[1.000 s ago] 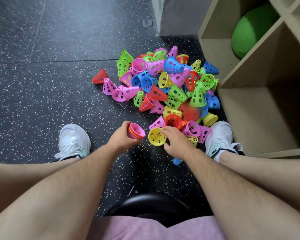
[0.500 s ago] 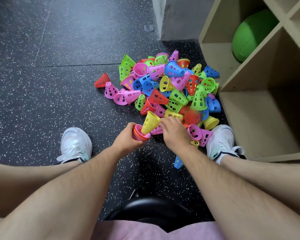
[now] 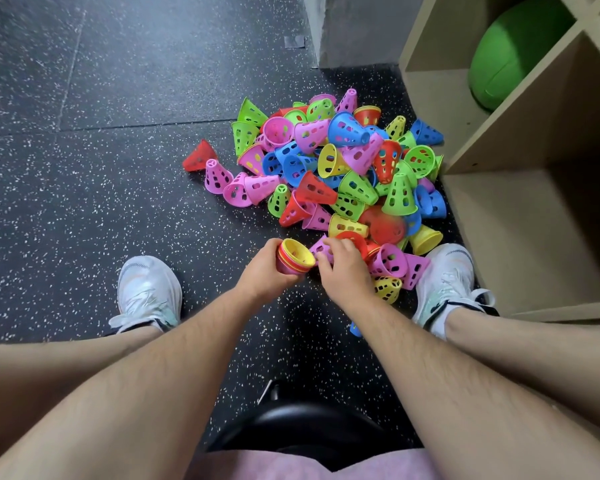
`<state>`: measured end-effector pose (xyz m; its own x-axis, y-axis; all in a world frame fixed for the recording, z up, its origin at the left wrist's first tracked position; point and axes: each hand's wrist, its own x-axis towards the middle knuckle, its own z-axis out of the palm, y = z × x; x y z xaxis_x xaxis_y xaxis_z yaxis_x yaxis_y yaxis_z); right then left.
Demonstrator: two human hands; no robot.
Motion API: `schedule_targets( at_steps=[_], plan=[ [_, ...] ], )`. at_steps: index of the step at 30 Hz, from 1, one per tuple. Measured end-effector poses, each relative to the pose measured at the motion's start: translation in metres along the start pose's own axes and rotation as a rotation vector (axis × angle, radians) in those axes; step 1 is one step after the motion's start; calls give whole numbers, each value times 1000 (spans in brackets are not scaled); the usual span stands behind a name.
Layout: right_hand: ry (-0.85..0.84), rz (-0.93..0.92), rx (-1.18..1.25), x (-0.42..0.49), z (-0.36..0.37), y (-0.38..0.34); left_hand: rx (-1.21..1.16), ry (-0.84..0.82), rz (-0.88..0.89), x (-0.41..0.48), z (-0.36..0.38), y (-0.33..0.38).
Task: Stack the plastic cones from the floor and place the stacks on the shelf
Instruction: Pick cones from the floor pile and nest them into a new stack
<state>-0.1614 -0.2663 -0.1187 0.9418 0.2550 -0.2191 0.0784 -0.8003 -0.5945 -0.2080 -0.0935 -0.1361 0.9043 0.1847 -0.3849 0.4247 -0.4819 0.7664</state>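
Gripping a short stack (image 3: 293, 260) of nested cones, yellow innermost, left hand (image 3: 264, 271) curled around it above the floor (image 3: 84, 202). Right hand (image 3: 342, 271) just right, fingers bent onto a pink cone (image 3: 321, 247) at the pile's (image 3: 340, 168) near edge. Shelf (image 3: 534, 220) far right.

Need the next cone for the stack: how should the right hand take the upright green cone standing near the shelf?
Probably by the narrow top. The green cone stands upright on the pile, wide rim down and partly hemmed in by neighbours, so its tip is the free part. Bring the right hand down from above, pinch across the tip, and lift it straight up toward the stack held in the left hand.
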Motion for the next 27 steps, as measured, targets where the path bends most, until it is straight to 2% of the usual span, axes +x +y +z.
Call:
schedule_targets(
  at_steps=[5, 17, 21, 27],
  plan=[
    [-3, 112, -74, 16, 3, 1, -8, -3, -8, 5, 4, 6],
    [-52, 208, -261, 35, 13, -11, 23, -3, -41, 12, 5, -12],
    [-101, 264, -172, 35, 14, -11, 35, -7, -46, 9, 3, -14],
    [-192, 210, -51, 25, 15, -11, 30, 2, -61, 2, -3, -19]
  ],
)
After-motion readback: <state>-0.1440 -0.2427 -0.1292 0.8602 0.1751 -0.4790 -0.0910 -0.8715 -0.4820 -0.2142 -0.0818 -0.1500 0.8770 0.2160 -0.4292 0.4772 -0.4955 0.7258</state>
